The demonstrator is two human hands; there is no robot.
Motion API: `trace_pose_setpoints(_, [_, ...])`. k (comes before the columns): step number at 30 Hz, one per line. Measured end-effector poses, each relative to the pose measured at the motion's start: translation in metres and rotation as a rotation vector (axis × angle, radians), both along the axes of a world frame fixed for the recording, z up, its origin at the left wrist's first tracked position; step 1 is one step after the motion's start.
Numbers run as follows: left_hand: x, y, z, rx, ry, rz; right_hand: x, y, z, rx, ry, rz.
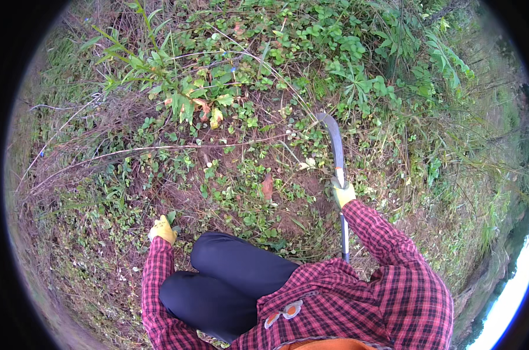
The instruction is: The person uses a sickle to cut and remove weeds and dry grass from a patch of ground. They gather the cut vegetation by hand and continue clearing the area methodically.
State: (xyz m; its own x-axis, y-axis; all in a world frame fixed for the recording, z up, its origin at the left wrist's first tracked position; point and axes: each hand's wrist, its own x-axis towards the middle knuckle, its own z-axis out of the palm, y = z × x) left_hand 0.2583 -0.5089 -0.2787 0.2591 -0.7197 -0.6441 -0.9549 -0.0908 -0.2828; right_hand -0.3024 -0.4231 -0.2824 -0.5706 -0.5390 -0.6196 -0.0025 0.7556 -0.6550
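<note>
My right hand (343,193), in a yellow glove with a grey-green palm side, grips the pale handle of a sickle (336,142). Its curved grey blade points away from me, and the tip lies by thin dry stems just above the ground. The lower handle (345,238) runs back past my right forearm. On the left, my left hand (163,229), also gloved in yellow, is low over the weeds beside my knees. A green leaf (171,217) shows at its fingers; whether they hold it is hidden.
Low clover-like weeds (247,218) and bare soil (306,186) lie before me. Long dry stems (137,150) cross the ground. A taller leafy plant (181,98) stands ahead on the left. My bent knees (229,262) are close to the ground.
</note>
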Motion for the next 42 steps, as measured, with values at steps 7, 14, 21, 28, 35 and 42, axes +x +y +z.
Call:
trace_pose_setpoints(7, [0.0,0.003,0.0,-0.025,0.005,-0.029,0.028,0.046,0.001,-0.117,-0.2,-0.125])
trace_pose_setpoints(14, [0.002,0.003,-0.002,-0.04,0.034,0.005,-0.004,0.142,-0.022,-0.035,0.05,0.154])
trace_pose_setpoints(21, [-0.002,-0.004,0.001,0.025,0.006,0.019,0.015,0.202,-0.007,-0.049,-0.021,0.241])
trace_pose_setpoints(28, [0.005,-0.004,-0.003,0.002,0.035,-0.053,-0.011,-0.04,0.052,-0.275,-0.175,-0.032])
trace_pose_setpoints(35, [0.017,0.003,-0.016,-0.064,0.076,-0.087,-0.099,-0.117,0.004,-0.144,0.331,0.0])
trace_pose_setpoints(42, [-0.015,-0.043,0.047,0.359,0.118,-0.244,-0.164,-0.087,-0.111,-0.008,0.395,0.016])
